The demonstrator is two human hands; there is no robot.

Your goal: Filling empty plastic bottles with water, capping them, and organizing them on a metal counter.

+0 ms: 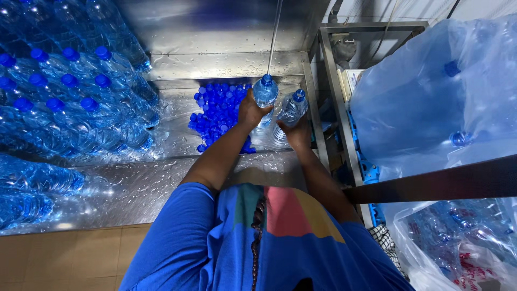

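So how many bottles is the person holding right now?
2. The left hand grips one capped bottle upright under the thin pipe; the right hand holds a second capped bottle tilted beside it. Others stacked around aren't held.

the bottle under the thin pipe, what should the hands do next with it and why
Probably lift it away from the pipe and lay it with the stacked bottles on the left. The left hand holds this bottle upright under the pipe, and it already wears a blue cap. The right hand holds a second capped bottle close beside it. Whether either is full, I cannot tell.
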